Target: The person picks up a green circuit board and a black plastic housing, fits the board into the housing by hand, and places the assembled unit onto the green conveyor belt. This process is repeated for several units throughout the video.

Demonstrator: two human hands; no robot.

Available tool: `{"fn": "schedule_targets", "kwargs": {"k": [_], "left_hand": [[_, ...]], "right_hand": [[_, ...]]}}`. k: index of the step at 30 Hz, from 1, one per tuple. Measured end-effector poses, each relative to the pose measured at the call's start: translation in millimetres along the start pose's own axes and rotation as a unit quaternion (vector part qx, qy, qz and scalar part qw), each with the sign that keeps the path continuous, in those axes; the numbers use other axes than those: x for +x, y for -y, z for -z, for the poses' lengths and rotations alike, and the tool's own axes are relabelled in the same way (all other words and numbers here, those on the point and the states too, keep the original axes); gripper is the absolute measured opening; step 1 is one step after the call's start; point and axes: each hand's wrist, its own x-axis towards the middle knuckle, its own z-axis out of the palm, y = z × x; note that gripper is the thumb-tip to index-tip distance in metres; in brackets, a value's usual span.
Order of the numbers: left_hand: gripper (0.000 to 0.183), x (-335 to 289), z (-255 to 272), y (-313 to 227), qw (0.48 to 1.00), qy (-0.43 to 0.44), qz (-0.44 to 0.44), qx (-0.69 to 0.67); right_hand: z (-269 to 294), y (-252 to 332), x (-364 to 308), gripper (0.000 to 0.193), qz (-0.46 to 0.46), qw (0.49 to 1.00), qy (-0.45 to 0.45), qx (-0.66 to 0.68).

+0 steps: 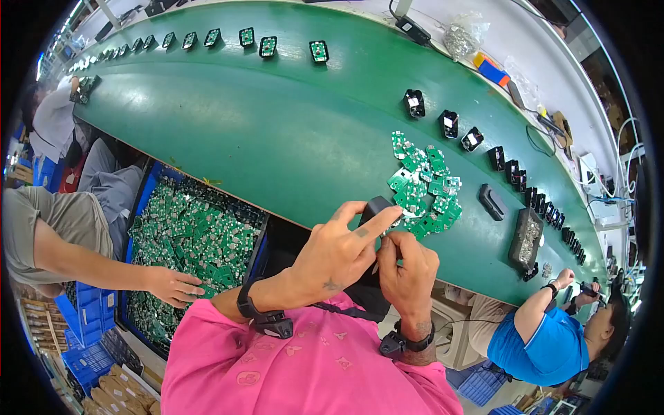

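The left hand [330,252], knuckles up, grasps a black plastic casing [374,206], partly hidden by fingers; the right hand [409,271] is curled nearby, its grip unclear.

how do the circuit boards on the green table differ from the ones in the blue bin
Amount: the table heap is small, while the bin load is far larger. Containment: the table heap lies loose on the green table, while the bin load sits inside the blue bin. Contact: a co-worker's hand is at the bin load, but not at the table heap. Both are jumbled green boards.
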Motion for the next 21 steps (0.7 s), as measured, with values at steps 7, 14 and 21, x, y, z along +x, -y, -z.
{"fn": "schedule_targets", "kwargs": {"k": [7,14,21], "left_hand": [[0.057,0,-5,6,0.991,0.038,0.079,-0.103],[0.057,-6,-4,17,0.875,0.097,0.236,-0.411],[0.067,-1,-8,21,0.941,0.129,0.181,-0.256]], "right_hand": [[-9,-11,-6,0.008,-0.043,0.998,0.014,0.051],[-6,-28,-13,0.016,-0.157,0.981,0.001,0.113],[-10,-21,-24,0.013,-0.069,0.997,-0.012,0.038]]}}
